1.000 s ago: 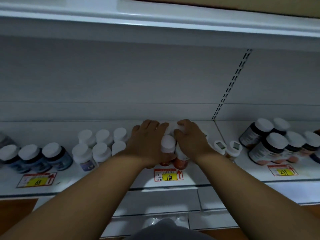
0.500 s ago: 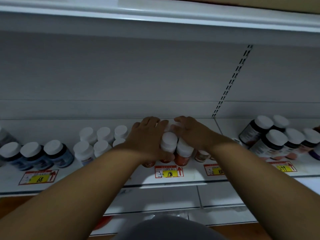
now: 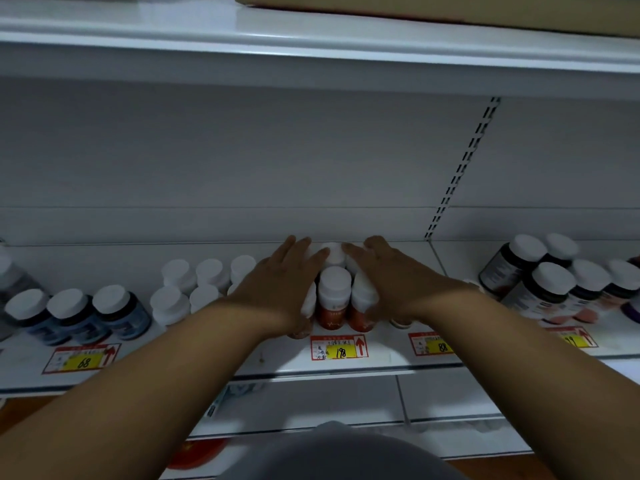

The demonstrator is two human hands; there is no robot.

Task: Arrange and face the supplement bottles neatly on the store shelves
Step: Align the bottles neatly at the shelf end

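Note:
A cluster of orange-labelled supplement bottles (image 3: 334,299) with white caps stands at the middle of the white shelf (image 3: 346,363), above a price tag reading 198. My left hand (image 3: 280,289) lies against the cluster's left side, fingers straight and pointing to the shelf's back. My right hand (image 3: 394,285) lies against its right side the same way. The two hands enclose the group, and their fingertips nearly meet over a rear bottle's cap (image 3: 334,252). The outer bottles are partly hidden under my palms.
All-white bottles (image 3: 194,289) stand left of the cluster, dark blue bottles (image 3: 79,315) further left. Dark bottles with white caps (image 3: 550,289) stand at the right. A slotted upright (image 3: 460,174) divides the back panel. An upper shelf (image 3: 311,39) overhangs.
My fingers have straightened and reached further back along the cluster's sides. The bottles sit closer together between my palms than before.

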